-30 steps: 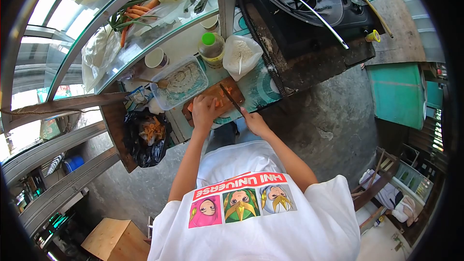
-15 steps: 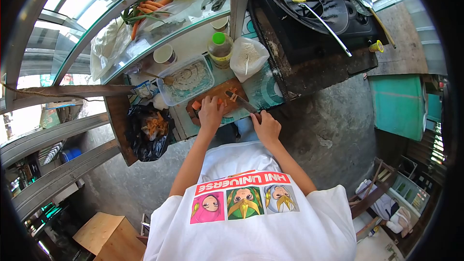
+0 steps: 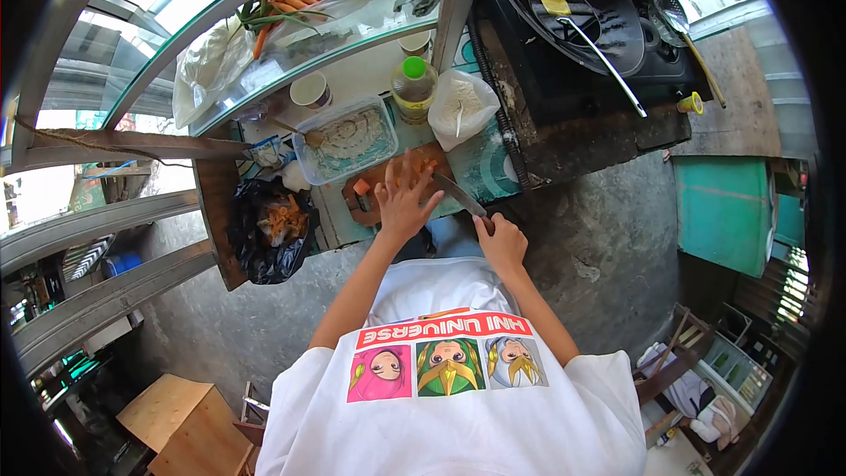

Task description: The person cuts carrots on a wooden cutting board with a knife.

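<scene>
My right hand (image 3: 500,242) grips the handle of a kitchen knife (image 3: 460,195), whose blade points toward the back left over the edge of a brown wooden cutting board (image 3: 359,209). Above the board my left hand (image 3: 404,200) is open, its fingers spread over orange carrot pieces that it partly hides. One carrot piece (image 3: 361,187) shows on the board to the left of this hand. Just behind the board sits a clear plastic container (image 3: 351,139) with pale, wet residue and a spoon in it.
Behind stand a green-capped bottle (image 3: 413,88), a bag of white powder (image 3: 462,110) and a paper cup (image 3: 310,90). A black bag of peelings (image 3: 275,227) hangs at the left. A wok (image 3: 577,9) rests on the stove at right. Whole carrots (image 3: 286,9) lie behind glass.
My left hand has opened, moved to the right and spread its fingers over the board. The knife, still in my right hand, has shifted slightly right. The whole view has shifted a little.
</scene>
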`<state>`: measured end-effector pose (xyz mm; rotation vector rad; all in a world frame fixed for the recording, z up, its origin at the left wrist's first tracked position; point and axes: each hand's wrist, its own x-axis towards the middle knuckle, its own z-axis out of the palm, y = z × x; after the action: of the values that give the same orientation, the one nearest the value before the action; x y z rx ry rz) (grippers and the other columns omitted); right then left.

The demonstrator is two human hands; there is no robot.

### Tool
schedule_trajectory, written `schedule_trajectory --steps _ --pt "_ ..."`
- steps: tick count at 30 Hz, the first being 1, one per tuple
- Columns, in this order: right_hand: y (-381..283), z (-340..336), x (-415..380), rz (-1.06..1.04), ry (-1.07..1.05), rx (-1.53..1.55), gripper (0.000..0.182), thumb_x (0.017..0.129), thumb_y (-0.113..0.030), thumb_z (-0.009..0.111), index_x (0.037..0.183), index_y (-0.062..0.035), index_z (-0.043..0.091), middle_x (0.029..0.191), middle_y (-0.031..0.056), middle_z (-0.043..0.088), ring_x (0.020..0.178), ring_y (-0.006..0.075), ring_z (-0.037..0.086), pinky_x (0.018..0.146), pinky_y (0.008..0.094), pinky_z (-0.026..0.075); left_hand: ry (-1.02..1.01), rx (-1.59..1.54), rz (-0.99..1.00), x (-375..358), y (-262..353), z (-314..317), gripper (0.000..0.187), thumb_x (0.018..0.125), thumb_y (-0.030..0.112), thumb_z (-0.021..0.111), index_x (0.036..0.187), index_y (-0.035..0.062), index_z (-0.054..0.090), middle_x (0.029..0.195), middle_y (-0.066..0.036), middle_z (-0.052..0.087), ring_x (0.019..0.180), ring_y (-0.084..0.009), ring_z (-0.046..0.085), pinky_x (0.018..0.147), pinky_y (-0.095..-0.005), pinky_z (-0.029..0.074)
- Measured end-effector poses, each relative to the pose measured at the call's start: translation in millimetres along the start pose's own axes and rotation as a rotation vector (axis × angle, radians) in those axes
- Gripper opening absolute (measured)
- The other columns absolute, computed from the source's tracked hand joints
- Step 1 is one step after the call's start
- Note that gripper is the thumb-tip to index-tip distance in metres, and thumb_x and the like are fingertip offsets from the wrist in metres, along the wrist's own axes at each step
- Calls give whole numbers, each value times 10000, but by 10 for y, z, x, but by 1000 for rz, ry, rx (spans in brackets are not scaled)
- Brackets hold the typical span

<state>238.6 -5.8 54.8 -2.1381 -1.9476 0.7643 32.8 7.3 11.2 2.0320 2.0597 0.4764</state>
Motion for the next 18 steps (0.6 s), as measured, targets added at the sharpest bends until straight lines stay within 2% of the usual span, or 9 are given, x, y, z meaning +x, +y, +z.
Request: schedule_trajectory --steps 4,6,7,8,9,10,13,16,18 --pt "84 9 10 18 -151 98 465 881 -448 604 672 -33 593 646 166 627 608 349 628 585 446 466 48 15 -33 23 -169 -94 360 863 426 611 1148 217 681 1473 -78 375 1306 -325 319 969 -464 250" --pt "200 150 60 114 -454 208 555 896 -502 573 643 -9 582 598 132 600 569 274 610 585 407 462 117 -176 -15 30 -283 -110 284 821 302 678 1065 159 703 1254 -80 554 1163 -293 458 931 -445 300" --pt "251 264 71 78 -541 405 605 918 -557 517 632 -24 519 511 59 497 448 163 491 463 341 405 118 -175 -15 34 -295 -130 284 821 302 678 1065 159 703 1254 -80 554 1163 -293 458 931 -445 300" --pt "338 330 79 78 -543 406 605 918 -557 517 632 -24 519 511 59 497 448 163 491 463 341 405 73 -172 -73 27 -305 -151 293 804 270 685 1067 143 693 1138 -66 597 1092 -271 497 948 -441 301" --pt "234 224 104 286 -749 551 597 927 -569 493 634 -49 486 492 16 437 407 125 414 413 305 340 29 -169 -131 19 -307 -171 304 786 238 692 1069 126 682 1022 -51 640 1021 -250 537 966 -438 301" --pt "153 161 123 498 -953 692 588 935 -582 469 637 -74 454 473 -27 376 367 86 337 364 268 276 30 -167 -135 7 -299 -183 304 786 238 692 1069 126 682 1022 -51 640 1021 -250 537 966 -438 301" --pt "62 169 131 524 -997 645 554 939 -590 452 655 -116 415 471 -66 292 348 50 222 339 231 182 83 -80 -80 -30 -293 -175 275 780 231 687 1027 109 686 1003 -54 649 1004 -235 543 942 -446 323" --pt "53 162 186 559 -1072 683 564 938 -594 450 651 -109 428 469 -60 305 348 56 245 341 238 202 115 -17 -14 -18 -311 -125 277 764 221 711 1019 120 677 950 -45 647 988 -223 542 891 -437 328" --pt "48 190 197 565 -1060 677 566 938 -597 447 651 -108 430 469 -57 307 347 58 247 341 239 203 46 -39 -87 8 -329 -131 274 760 236 718 1004 120 676 903 -36 661 954 -215 552 881 -433 330"
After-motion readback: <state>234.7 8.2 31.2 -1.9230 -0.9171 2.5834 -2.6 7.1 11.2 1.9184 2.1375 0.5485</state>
